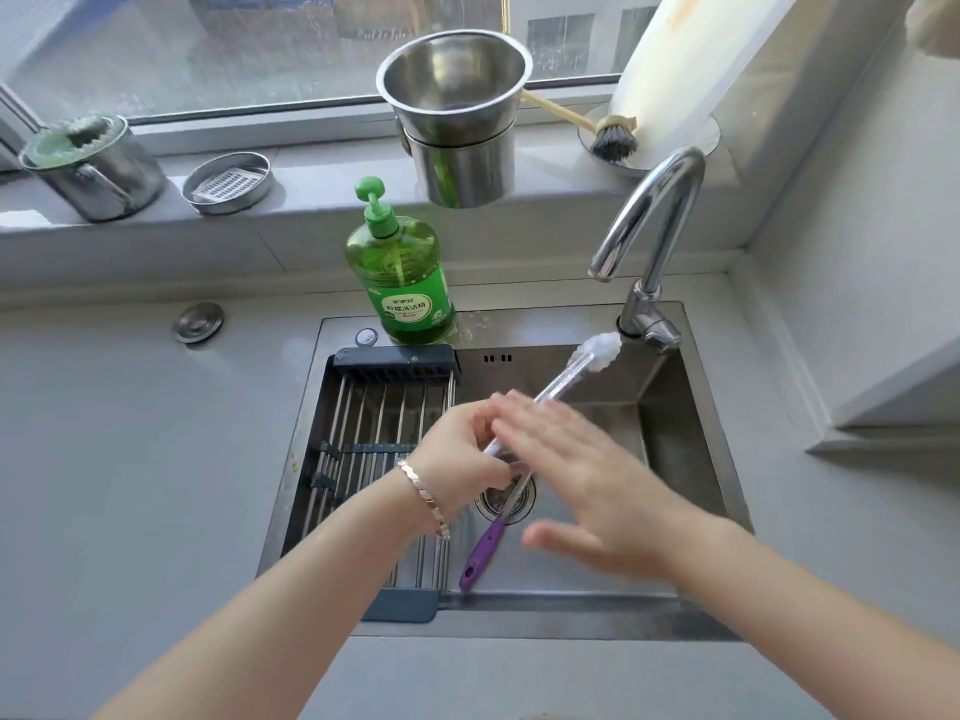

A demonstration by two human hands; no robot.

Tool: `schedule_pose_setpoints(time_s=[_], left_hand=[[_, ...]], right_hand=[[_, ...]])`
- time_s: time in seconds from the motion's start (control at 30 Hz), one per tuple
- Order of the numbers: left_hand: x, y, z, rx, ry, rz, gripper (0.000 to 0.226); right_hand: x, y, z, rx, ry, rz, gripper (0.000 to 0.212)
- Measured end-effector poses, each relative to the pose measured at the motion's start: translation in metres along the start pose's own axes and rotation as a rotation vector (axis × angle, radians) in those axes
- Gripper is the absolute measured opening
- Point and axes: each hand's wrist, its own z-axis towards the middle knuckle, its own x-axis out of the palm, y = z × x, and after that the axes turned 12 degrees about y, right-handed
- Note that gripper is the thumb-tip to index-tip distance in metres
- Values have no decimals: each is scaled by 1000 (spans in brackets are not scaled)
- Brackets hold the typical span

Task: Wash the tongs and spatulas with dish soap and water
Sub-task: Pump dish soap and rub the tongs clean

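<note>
My left hand (pixel 462 449) grips the lower end of clear plastic tongs (pixel 566 374) held over the steel sink (pixel 691 423). The tongs slant up to the right, their whitish tip near the tap base. My right hand (pixel 587 475) lies flat with fingers spread, across the tongs' middle, and looks blurred. A utensil with a purple handle (pixel 483 556) lies in the sink basin, its metal shaft running up toward the drain; its head is hidden behind my hands. A green dish soap bottle (pixel 402 272) with a pump stands on the sink's back rim.
A dark roll-up drying rack (pixel 363 439) covers the sink's left part. The chrome tap (pixel 649 226) arches at the back right; no water shows. On the windowsill stand stacked steel pots (pixel 457 122), a steel mug, a round tin and a brush. Grey counter surrounds the sink.
</note>
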Motion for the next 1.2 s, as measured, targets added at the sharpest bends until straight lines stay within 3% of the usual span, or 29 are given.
schedule_pose_setpoints(time_s=[0.1,0.27,0.4,0.57,0.7,0.83,0.97,1.13,1.2], left_hand=[[0,-2,-1,29,15,-49,49],[0,-2,-2,92,-36,-11,39],[0,-2,-2,42,61,-155,57],[2,3,-6,2,78,-243,44],[1,2,-6,-25,110,-342,62],[4,-4,-9,-48,138,-410,58],[2,-7,-10,-122,199,-642,62],[-2,-10,-12,-172,240,-684,60],[-4,-11,-11,-169,238,-713,65]], right_hand=[[-13,-16,-2,188,-109,101,100],[6,15,2,59,-42,-37,96],[-5,-5,-2,237,-121,60,98],[7,13,-4,21,-29,-58,93],[-7,-7,-8,211,-104,31,101],[9,16,-4,4,-42,-10,95],[-5,-23,-10,258,-106,74,107],[10,4,-11,13,-12,-98,92],[7,-6,-12,60,-47,-122,91]])
